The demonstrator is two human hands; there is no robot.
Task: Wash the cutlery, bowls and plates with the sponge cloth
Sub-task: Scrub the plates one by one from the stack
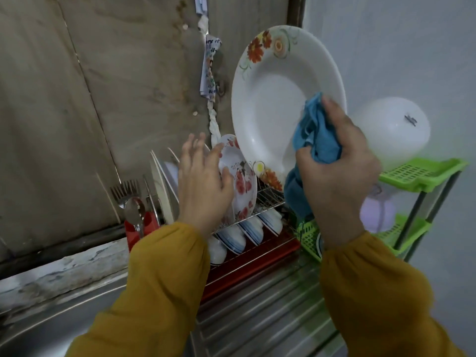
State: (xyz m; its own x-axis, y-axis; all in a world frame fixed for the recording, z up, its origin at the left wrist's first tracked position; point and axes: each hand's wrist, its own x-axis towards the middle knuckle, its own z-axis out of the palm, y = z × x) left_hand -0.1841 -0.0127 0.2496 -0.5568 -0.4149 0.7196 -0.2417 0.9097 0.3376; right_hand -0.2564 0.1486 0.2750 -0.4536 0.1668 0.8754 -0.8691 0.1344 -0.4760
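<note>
Already your right hand grips the sponge cloth against the big plate, raised above the rack's right end. Your left hand, fingers spread, touches 1 small plate. Bowls and cutlery stand racked, so little seems left.

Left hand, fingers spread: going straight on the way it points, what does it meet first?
Probably the small floral plate standing in the dish rack: the open left hand has its thumb close by the rim. Depth is unclear, so the fingers might pass just left of it.
</note>
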